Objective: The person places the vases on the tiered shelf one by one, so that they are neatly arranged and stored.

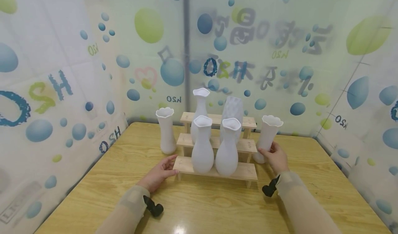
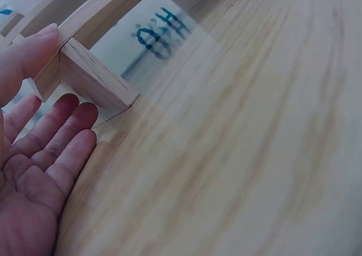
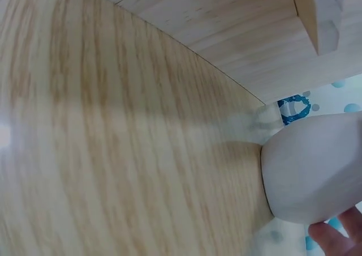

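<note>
Fabric walls (image 1: 124, 37) printed with blue and green drops enclosed a wood-grained table (image 1: 217, 206). In the head view a three-tiered wooden stand (image 1: 248, 144) stood on it, seemingly part filled: two slim white vases, a left one (image 1: 202, 154) and a right one (image 1: 227, 158), were on the lowest tier, while a taller flared vase (image 1: 200, 104) and a textured vase (image 1: 233, 106) rose behind them, probably from the middle tier, their bases hidden. Two vases were off the stand, so by that count four were placed and two were not: a scalloped vase (image 1: 167, 132) stood on the table just left of the tiers, and a matching fluted vase (image 1: 267, 135), leaning a little, was just beyond their right end. The right hand (image 1: 275, 157) had that fluted vase by its lower half, thumb in front and fingers round the far side; the left hand (image 1: 158, 173) was at the lowest tier's left end. The left wrist view showed the thumb and index finger lightly holding that board's end between them, the other fingers loosely bent and free. In the right wrist view the vase's rounded base lay beyond the stand's side, fingertips against it; whether it touched the table could not be told.
</note>
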The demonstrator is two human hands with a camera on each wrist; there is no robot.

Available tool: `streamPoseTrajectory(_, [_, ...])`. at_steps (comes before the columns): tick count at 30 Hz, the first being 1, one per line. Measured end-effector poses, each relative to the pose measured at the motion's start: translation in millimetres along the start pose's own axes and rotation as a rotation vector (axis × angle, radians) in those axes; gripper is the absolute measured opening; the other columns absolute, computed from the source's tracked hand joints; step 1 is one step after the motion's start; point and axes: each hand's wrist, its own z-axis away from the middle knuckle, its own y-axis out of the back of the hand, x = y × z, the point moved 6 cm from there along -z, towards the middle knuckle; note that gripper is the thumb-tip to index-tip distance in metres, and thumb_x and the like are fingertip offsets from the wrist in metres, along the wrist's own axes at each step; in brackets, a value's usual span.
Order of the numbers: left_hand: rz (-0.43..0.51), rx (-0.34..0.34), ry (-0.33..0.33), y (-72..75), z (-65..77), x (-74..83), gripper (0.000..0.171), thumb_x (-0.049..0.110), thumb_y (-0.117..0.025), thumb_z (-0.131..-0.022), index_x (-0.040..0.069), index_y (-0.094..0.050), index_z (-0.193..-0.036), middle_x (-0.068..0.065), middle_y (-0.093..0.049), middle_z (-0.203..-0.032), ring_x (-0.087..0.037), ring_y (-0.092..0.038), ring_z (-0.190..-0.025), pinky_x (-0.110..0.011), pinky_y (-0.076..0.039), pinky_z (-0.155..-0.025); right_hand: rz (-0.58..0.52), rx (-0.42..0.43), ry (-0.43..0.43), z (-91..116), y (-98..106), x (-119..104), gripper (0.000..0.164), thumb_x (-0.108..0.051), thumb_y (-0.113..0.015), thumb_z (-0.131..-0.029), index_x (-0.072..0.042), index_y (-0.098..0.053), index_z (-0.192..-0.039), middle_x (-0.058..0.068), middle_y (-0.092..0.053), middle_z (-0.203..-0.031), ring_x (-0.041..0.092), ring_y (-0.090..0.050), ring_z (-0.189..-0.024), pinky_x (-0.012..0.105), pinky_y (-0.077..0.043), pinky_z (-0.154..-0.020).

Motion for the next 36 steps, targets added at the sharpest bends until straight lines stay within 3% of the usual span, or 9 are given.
streamPoseTrajectory(15, [-0.007,0.007,0.002,-0.9,0.1,0.7,0.073,0.019,-0.068,-0.091,0.007,-0.027,-0.150,-0.016,-0.050,-0.131,-0.025,-0.051,-0.116,-0.042,-0.037,-0.102,0.055,0.028,-0.014,4.2,7.0,-3.0,0.087,-0.045,-0.069,-0.087,0.000,-0.027,-0.148,0.024,-0.038,-0.146,0.039,-0.040,-0.130,0.055,-0.036,-0.103])
streamPoseTrajectory(21, [0.009,0.004,0.005,-0.6,-0.7,-0.3,0.073,0.017,-0.068,-0.090,0.008,-0.027,-0.150,-0.016,-0.049,-0.131,-0.024,-0.051,-0.115,-0.041,-0.036,-0.102,0.067,0.043,0.054,6.6,15.3,-16.7,0.082,-0.043,-0.069,-0.087,0.001,-0.032,-0.146,0.025,-0.043,-0.142,0.039,-0.044,-0.126,0.056,-0.038,-0.100])
streamPoseTrajectory(36, [0.017,0.004,0.013,0.4,-1.6,-2.7,0.073,0.017,-0.068,-0.091,0.009,-0.026,-0.150,-0.016,-0.049,-0.132,-0.024,-0.051,-0.116,-0.044,-0.034,-0.105,0.079,0.030,0.113,7.0,48.0,-58.9,0.082,-0.044,-0.065,-0.090,0.004,-0.029,-0.146,0.028,-0.041,-0.142,0.043,-0.042,-0.126,0.060,-0.036,-0.100])
